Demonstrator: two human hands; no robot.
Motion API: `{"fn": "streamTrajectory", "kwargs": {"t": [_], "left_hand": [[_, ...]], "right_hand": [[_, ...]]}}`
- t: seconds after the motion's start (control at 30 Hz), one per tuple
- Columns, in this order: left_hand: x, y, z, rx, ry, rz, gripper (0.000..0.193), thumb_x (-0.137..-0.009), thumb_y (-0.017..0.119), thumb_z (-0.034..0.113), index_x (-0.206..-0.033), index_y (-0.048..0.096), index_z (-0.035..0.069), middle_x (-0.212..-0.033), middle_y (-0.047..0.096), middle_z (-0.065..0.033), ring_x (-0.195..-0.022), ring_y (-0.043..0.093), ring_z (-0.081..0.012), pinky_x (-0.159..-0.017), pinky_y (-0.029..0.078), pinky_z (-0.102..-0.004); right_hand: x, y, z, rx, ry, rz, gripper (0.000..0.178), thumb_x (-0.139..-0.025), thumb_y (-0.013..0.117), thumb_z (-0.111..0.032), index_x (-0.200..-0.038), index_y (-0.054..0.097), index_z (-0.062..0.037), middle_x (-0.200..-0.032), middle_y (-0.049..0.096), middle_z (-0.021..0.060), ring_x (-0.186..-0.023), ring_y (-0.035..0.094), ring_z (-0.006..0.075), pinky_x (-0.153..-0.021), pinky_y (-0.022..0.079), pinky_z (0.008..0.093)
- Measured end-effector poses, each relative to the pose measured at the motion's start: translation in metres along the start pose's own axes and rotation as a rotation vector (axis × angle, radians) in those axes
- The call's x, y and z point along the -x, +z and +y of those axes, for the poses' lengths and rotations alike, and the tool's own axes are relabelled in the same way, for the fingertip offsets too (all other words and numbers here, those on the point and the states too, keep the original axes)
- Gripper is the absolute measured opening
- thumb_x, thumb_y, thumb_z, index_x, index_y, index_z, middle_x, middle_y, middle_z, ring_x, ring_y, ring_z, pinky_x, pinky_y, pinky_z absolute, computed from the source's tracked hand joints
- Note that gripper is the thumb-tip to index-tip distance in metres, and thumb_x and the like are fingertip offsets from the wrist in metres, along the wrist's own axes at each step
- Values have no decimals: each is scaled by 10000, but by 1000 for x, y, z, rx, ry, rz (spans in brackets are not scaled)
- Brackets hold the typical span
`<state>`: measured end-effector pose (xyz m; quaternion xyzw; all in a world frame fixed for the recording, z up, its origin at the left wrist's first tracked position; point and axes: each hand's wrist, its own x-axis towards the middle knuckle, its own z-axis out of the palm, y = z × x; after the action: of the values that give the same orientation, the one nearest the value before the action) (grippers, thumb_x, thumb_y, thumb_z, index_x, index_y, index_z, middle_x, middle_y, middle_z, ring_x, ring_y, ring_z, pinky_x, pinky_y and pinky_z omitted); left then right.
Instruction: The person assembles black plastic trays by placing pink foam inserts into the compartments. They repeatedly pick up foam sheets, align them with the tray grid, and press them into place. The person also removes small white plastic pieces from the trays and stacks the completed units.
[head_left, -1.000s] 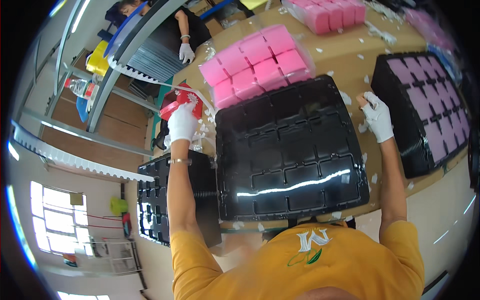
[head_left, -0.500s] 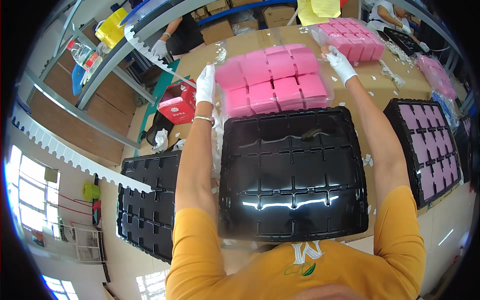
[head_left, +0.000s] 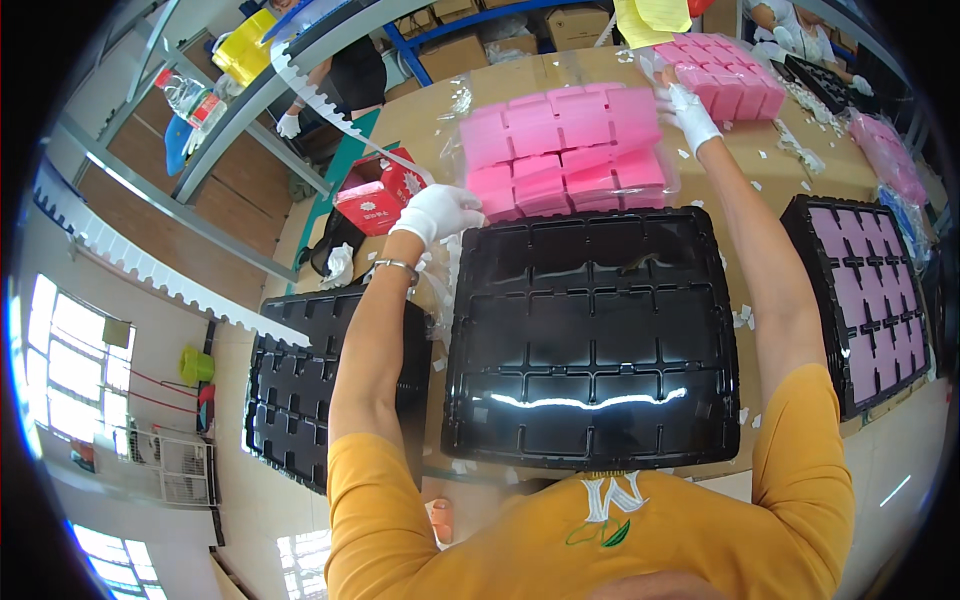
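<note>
A stack of pink foam sheets (head_left: 565, 185) with slots lies in clear plastic beyond a black moulded tray (head_left: 590, 340). My left hand (head_left: 438, 213), in a white glove, is at the stack's near left corner. Its fingers are bent and pressed together; what they pinch, if anything, is too small to make out. Up at the right, my gloved right hand (head_left: 688, 118) has its fingers stretched out between this stack and a second pink foam stack (head_left: 715, 75). Its fingertips are beside the plastic on the second stack.
At the right stands a black tray filled with purple foam (head_left: 865, 290). More black trays (head_left: 300, 390) are stacked at the left, below a red box (head_left: 385, 190). A metal shelf frame (head_left: 240, 110) crosses the upper left. Other people work at the far side.
My left hand has come down and toward me along the stack's left side, its fingers bending. My right hand has shifted slightly up. The upper foam sheets sit a little differently.
</note>
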<state>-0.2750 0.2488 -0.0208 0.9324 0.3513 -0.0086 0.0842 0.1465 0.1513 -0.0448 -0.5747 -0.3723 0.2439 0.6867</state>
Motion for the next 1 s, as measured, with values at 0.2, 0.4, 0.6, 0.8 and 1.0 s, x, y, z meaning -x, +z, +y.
{"fn": "streamTrajectory", "kwargs": {"t": [0.2, 0.4, 0.6, 0.8, 1.0], "left_hand": [[2, -19, 21, -137, -187, 37, 468, -824, 607, 542, -991, 715, 119, -957, 700, -142, -943, 653, -318, -855, 493, -396], [-37, -14, 18, 16, -158, 576, 581, -864, 568, 533, -1177, 596, 45, -1247, 570, -220, -1104, 570, -388, -904, 476, -422], [-81, 10, -42, 428, 19, 629, 705, -936, 488, 518, -1351, 429, -49, -1206, 598, -218, -1050, 601, -310, -919, 458, -369], [-67, -1, -9, 1176, -278, 452, 624, -945, 472, 531, -1231, 555, -17, -909, 696, -121, -626, 603, -173, -616, 487, -322], [-39, -5, 3, 461, -75, 159, 364, -875, 656, 320, -1048, 688, 1, -823, 701, -67, -566, 590, -97, -551, 502, -253]], "right_hand": [[25, -7, -2, 475, -180, -442, 634, -929, 511, -551, -1171, 616, 27, -1020, 674, 78, -945, 588, 135, -894, 445, 300], [26, -3, 10, 321, -283, -265, 693, -846, 735, -339, -1360, 451, 29, -1228, 592, 179, -1104, 580, 220, -942, 443, 286], [38, 17, -1, -43, -284, -591, 713, -844, 739, -225, -1441, 378, -80, -1262, 562, 165, -995, 613, 186, -914, 462, 302], [72, -4, -28, 65, -177, -709, 592, -917, 642, -344, -1409, 438, -86, -989, 661, 134, -732, 632, 145, -854, 473, 296], [55, -18, -22, 383, -142, -445, 498, -897, 650, -332, -1297, 543, -56, -981, 647, 146, -870, 664, 151, -848, 469, 301]]}}
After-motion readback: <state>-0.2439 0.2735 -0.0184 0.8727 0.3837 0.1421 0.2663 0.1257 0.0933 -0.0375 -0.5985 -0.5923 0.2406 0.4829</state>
